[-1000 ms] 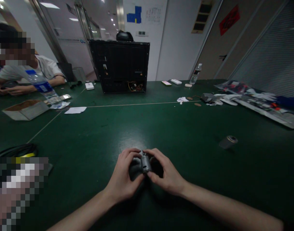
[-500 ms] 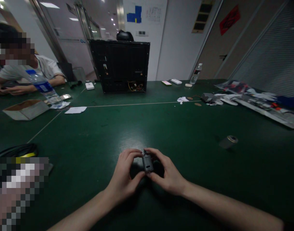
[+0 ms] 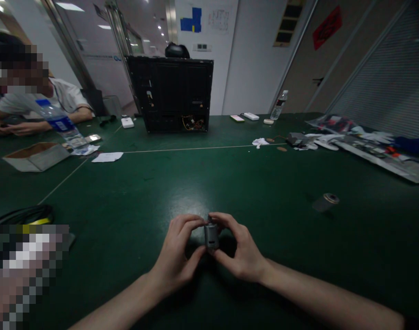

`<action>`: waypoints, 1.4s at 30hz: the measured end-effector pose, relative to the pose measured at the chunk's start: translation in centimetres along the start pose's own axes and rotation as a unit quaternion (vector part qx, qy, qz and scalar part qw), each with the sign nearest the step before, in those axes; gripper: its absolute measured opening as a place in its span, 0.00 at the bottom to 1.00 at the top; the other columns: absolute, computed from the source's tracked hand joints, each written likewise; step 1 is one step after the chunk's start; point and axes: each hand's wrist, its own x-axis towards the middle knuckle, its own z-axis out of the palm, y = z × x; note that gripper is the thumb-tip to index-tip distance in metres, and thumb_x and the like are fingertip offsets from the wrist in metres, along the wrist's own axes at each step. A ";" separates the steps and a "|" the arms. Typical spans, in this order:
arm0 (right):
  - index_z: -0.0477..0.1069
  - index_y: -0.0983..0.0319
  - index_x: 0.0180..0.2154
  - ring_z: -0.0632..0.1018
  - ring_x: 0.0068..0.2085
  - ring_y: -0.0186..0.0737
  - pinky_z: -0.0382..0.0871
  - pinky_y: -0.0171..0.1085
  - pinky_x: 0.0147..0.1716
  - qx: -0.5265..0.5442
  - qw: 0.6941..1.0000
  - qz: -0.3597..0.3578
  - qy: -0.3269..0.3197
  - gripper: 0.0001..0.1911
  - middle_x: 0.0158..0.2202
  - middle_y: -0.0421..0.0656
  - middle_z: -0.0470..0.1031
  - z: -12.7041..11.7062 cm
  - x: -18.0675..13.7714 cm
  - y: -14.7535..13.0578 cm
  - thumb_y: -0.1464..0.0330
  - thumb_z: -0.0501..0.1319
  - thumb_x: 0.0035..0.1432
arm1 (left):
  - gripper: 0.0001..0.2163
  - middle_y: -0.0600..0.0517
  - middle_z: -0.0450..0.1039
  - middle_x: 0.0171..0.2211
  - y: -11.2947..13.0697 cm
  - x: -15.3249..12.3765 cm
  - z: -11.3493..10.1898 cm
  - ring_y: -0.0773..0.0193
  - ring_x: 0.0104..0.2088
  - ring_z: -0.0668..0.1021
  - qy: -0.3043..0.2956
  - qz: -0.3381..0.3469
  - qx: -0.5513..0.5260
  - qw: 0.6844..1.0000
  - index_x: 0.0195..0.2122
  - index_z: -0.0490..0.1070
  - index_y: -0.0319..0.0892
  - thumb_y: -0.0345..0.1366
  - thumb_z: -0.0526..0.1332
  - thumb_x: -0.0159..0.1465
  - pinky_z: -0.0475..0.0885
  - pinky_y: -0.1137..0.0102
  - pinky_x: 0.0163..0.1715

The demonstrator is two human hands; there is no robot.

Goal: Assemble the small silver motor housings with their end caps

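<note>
Between both hands stands a small grey motor point(image 3: 212, 236), a cylinder with a narrow shaft at its top and a dark slot low on its side. My left hand point(image 3: 182, 245) is curved around its left side, fingertips near the top and thumb at the base. From the other side, my right hand point(image 3: 238, 247) grips it with the index finger at the shaft end and the thumb at the bottom. A grey metal cylinder point(image 3: 326, 202) with a ring-shaped end lies on the green table point(image 3: 257, 188), off to the right of my right hand.
At the far edge stands a black panel point(image 3: 175, 94) with exposed wires. On the left are an open box point(image 3: 37, 156), a water bottle point(image 3: 63, 123), coiled cable point(image 3: 27, 213) and a seated person point(image 3: 68, 98). Gloves point(image 3: 326, 141) and a tray of parts point(image 3: 394, 158) lie to the right.
The motor has tipped from a slight leftward lean to nearly upright, and its shaft has shifted a little right. Both hands keep hold of it, almost in place.
</note>
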 end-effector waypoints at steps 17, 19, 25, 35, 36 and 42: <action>0.57 0.58 0.55 0.74 0.44 0.43 0.71 0.42 0.44 0.005 1.000 0.001 0.000 0.31 0.47 0.46 0.71 0.0 0.0 -0.1 0.72 0.62 0.50 | 0.19 0.45 0.64 0.48 -0.1 -0.1 0.1 0.51 0.49 0.69 0.002 0.012 0.010 1.000 0.51 0.60 0.46 0.26 0.57 0.60 0.67 0.55 0.48; 0.57 0.57 0.55 0.74 0.44 0.43 0.71 0.42 0.43 0.006 1.000 0.000 0.000 0.31 0.47 0.46 0.71 0.0 -0.1 -0.1 0.72 0.62 0.50 | 0.19 0.45 0.64 0.48 -0.1 -0.1 0.1 0.51 0.49 0.69 0.003 0.010 0.009 1.000 0.51 0.61 0.46 0.26 0.58 0.60 0.68 0.56 0.48; 0.56 0.57 0.56 0.74 0.44 0.43 0.71 0.41 0.43 0.019 1.000 -0.003 -0.006 0.31 0.47 0.46 0.71 -0.1 -0.1 -0.1 0.72 0.61 0.50 | 0.19 0.46 0.64 0.49 -0.1 0.0 0.2 0.52 0.49 0.69 -0.002 0.006 0.011 1.000 0.52 0.61 0.46 0.26 0.58 0.60 0.68 0.57 0.48; 0.56 0.58 0.55 0.75 0.44 0.43 0.72 0.42 0.43 0.013 1.000 -0.017 0.006 0.31 0.47 0.47 0.71 0.0 -0.1 0.1 0.73 0.61 0.49 | 0.19 0.46 0.64 0.48 -0.3 -0.1 0.3 0.52 0.48 0.69 -0.001 0.015 0.012 1.000 0.52 0.60 0.45 0.26 0.58 0.61 0.67 0.57 0.48; 0.57 0.58 0.55 0.75 0.43 0.43 0.72 0.42 0.43 0.010 1.000 -0.020 0.008 0.31 0.47 0.47 0.71 0.0 -0.1 0.2 0.73 0.61 0.49 | 0.19 0.46 0.63 0.48 -0.3 -0.1 0.3 0.52 0.49 0.68 0.000 0.015 0.012 1.000 0.52 0.60 0.45 0.26 0.58 0.61 0.67 0.57 0.48; 0.57 0.58 0.56 0.75 0.42 0.43 0.72 0.42 0.42 -0.001 1.000 -0.027 0.008 0.31 0.46 0.47 0.71 0.0 -0.2 0.1 0.72 0.60 0.50 | 0.19 0.46 0.63 0.48 -0.3 -0.2 0.2 0.52 0.49 0.68 -0.003 0.015 0.013 1.000 0.52 0.59 0.46 0.26 0.58 0.61 0.67 0.57 0.48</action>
